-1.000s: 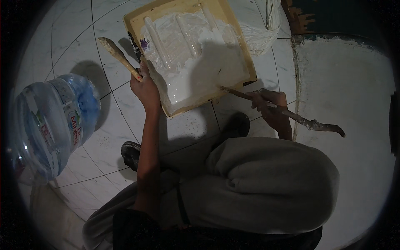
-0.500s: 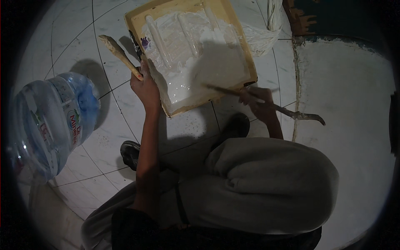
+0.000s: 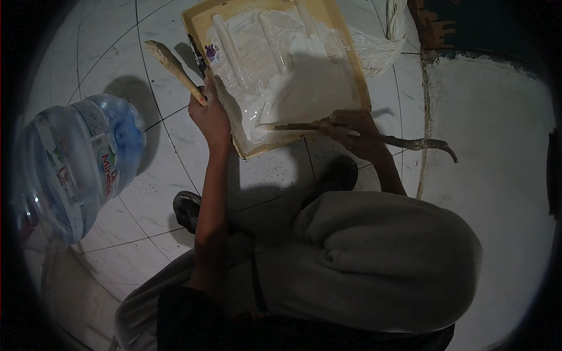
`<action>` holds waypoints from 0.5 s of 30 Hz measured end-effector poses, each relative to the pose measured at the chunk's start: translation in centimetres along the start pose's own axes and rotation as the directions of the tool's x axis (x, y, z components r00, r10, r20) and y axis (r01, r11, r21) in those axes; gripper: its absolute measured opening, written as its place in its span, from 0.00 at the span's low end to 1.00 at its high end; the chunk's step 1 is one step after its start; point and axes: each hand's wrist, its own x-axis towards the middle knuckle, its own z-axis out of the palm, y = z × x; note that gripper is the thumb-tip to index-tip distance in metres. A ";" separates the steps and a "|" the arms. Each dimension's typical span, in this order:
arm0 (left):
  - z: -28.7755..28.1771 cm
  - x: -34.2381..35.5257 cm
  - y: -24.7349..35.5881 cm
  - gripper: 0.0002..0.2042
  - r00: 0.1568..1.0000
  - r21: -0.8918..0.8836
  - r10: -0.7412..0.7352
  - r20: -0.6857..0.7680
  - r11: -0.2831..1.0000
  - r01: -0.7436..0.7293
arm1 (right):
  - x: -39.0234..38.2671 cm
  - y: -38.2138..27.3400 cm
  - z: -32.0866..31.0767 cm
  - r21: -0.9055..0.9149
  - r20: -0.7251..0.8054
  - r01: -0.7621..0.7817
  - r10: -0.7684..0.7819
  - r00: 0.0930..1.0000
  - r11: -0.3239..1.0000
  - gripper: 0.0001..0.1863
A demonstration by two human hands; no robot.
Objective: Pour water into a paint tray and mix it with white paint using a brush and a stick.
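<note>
A yellowish paint tray [image 3: 335, 22] holds wet white paint [image 3: 298, 88] over raised ribs. My left hand [image 3: 209, 120] is closed at the tray's left edge, gripping that rim together with a pale wooden stick-like handle [image 3: 175, 67], wider at its upper end; its lower end is hidden by my fingers. A thin, crooked brown stick [image 3: 418, 143] is held in my closed right hand [image 3: 357, 133], near the tray's front right corner. The stick's left tip touches the paint near the tray's front left corner.
A large clear-blue water bottle [image 3: 79, 169] lies on the tiled floor [image 3: 158, 213] to the left. Crumpled pale plastic [image 3: 383, 52] sits beyond the tray's right side. A pale raised-looking surface [image 3: 492, 152] borders the tiles at right. My dark shoes [image 3: 188, 210] are close below the tray.
My right hand has moved left and slightly forward, bringing the stick's tip from above the paint down into it at the front left. My left hand keeps its grip.
</note>
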 end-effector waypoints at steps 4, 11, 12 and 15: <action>0.1 -0.1 0.5 0.16 1.000 0.019 0.001 0.025 1.000 -0.001 | -0.1 -0.1 0.3 0.098 -0.184 -0.015 0.033 0.982 0.995 0.08; -0.3 -0.2 0.5 0.15 1.000 -0.006 -0.016 0.005 1.000 0.016 | -3.0 -0.1 -7.9 0.076 -0.310 -0.186 0.200 0.929 0.980 0.08; -0.2 -0.1 0.2 0.15 1.000 0.007 -0.028 -0.005 1.000 0.028 | -3.4 -0.2 -9.6 -0.004 -0.332 -0.232 0.218 0.918 0.973 0.09; -0.2 0.0 -0.1 0.15 1.000 -0.003 -0.021 0.006 1.000 0.021 | -3.0 0.3 -10.2 -0.125 -0.178 -0.213 0.190 0.966 0.969 0.09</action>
